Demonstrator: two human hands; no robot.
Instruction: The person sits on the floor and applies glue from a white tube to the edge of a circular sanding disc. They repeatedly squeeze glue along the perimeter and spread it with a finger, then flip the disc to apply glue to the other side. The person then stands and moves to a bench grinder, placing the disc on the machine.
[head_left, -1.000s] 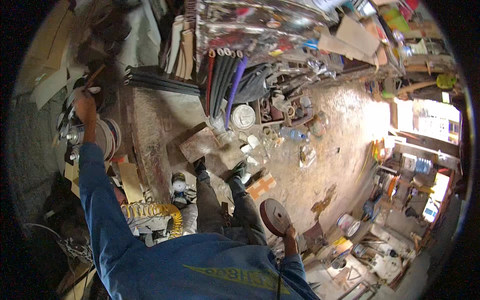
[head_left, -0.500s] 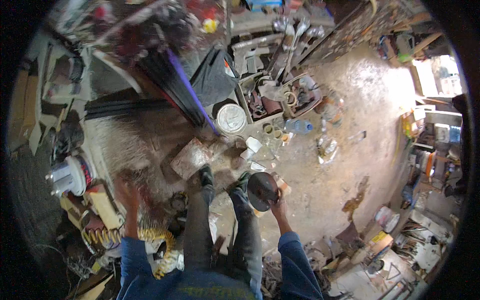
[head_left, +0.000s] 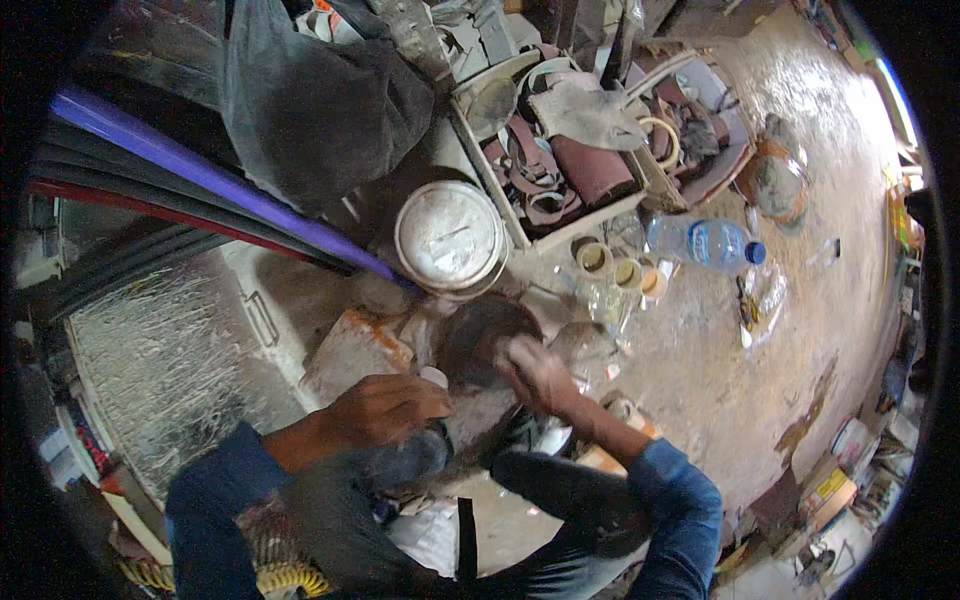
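Observation:
A dark brown round disc, its exact kind unclear, is low between my legs, in front of the white bucket. At its right edge is my right hand, blurred, with bent fingers closed on the rim. My left hand is above my left knee, its fingers curled together. Just beyond those fingertips a small pale round thing shows; whether the fingers touch it I cannot tell. A reddish, dusty block lies on the floor beyond my left hand.
A lidded white bucket stands ahead. Behind it are a box of brown abrasive rolls and a dark bag. Small cups and a blue-capped water bottle are right of it. Long bars with a purple one reach in from the left.
I have gone from standing to crouching, so the floor things appear closer. The disc has come down with my right hand. My left hand has moved inward from the left side.

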